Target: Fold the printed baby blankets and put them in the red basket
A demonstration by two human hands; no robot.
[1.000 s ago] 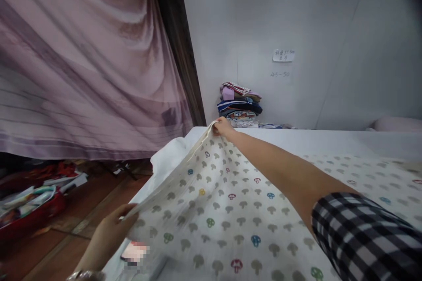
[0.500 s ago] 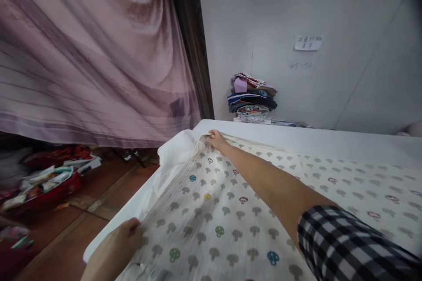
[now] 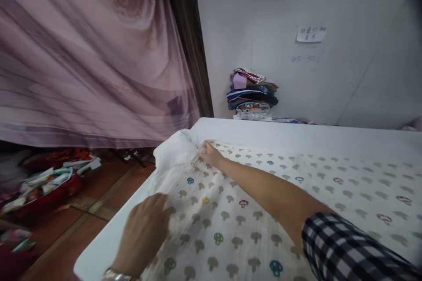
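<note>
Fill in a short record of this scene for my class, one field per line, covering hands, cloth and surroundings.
Left hand: at the left edge of the mushroom-print cloth; exact grip blurred
Right hand: fingers gripping the cloth near its far left corner
Cloth state: spread over the white table, creased between the hands
Beside cloth: bunched white fabric
By the wall: stack of folded textiles
On the wall: paper note
Left side: hanging pink curtain

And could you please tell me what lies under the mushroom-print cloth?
The mushroom-print cloth lies on a white table, visible beyond the cloth's far edge. Bunched white fabric sits at its far left corner; whether that continues underneath is hidden.
</note>
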